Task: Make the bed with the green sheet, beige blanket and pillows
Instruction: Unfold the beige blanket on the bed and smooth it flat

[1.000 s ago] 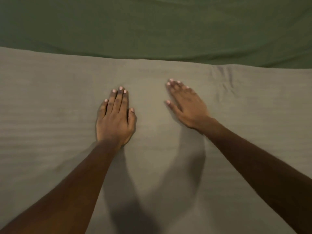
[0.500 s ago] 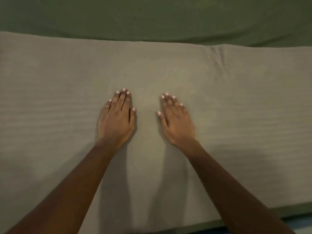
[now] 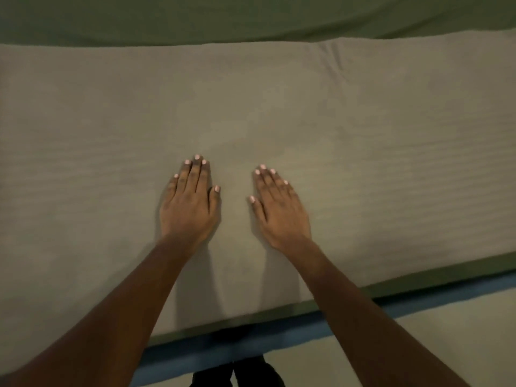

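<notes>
Beige blanket (image 3: pixel 279 107) lies spread flat across the bed and fills most of the view. Faint ribbed lines run sideways across it. A small bunch of creases sits at about 1 o'clock from the hands, near the blanket's far edge.

Left hand (image 3: pixel 190 205) lies palm down on the blanket just at 9 o'clock of view centre. Its fingers are straight and held together, its thumb is alongside, and it grasps nothing. Right hand (image 3: pixel 282 210) lies just beside it at 3 o'clock, also palm down and flat on the blanket. Its fingers are straight and angled slightly toward 11 o'clock, its thumb is out toward the left hand, and it grasps nothing. The hands are apart, with a strip of blanket between them. Both bare forearms run back toward 6 o'clock and cast shadows on the cloth.

Green sheet (image 3: pixel 251 18) shows beyond the blanket's far edge at 12 o'clock, with soft folds. A thin line of it also shows along the blanket's near edge at 5 o'clock.

Blue strip (image 3: pixel 279 339) runs under that near edge, from 7 to 3 o'clock. Below it is a pale floor (image 3: pixel 460 331). Dark legs (image 3: pixel 245 372) are at 6 o'clock, too dim for detail.
</notes>
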